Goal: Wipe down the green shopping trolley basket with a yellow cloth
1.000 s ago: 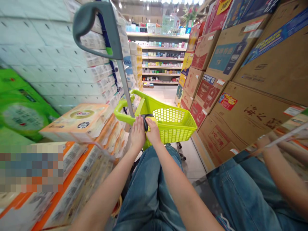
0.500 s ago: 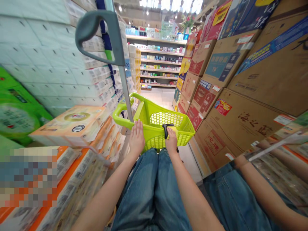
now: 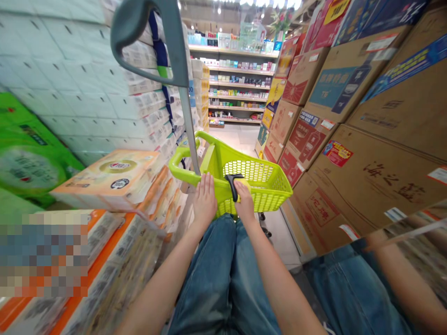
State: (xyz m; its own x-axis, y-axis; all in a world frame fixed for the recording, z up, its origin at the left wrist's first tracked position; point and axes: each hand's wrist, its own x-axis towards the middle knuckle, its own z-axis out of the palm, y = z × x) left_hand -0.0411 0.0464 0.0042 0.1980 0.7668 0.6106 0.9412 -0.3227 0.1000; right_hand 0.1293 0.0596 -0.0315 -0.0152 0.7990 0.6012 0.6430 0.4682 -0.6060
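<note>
A lime-green plastic shopping basket point(image 3: 275, 188) on wheels stands just ahead of my legs, with a grey-gripped telescopic pull handle point(image 3: 131, 30) on a metal pole point(image 3: 186, 121) rising at its left. My left hand point(image 3: 205, 199) lies flat on the basket's near rim beside the pole, its fingers apart. My right hand point(image 3: 244, 201) closes over a black-and-yellow handheld object point(image 3: 233, 182) at the rim. Part of that object is hidden by my fingers, and I cannot tell what it is.
Stacked packs of tissue point(image 3: 139, 107) wall the aisle's left side, and large printed cartons point(image 3: 370, 186) wall the right. Goods shelves point(image 3: 237, 86) stand at the far end, beyond a tiled floor point(image 3: 279, 237). A mirror panel point(image 3: 401, 265) at lower right reflects my legs and arm.
My right hand and the black-and-yellow object sit farther right of my left hand than one second ago, though slightly nearer it than half a second ago. The basket has shifted in view.
</note>
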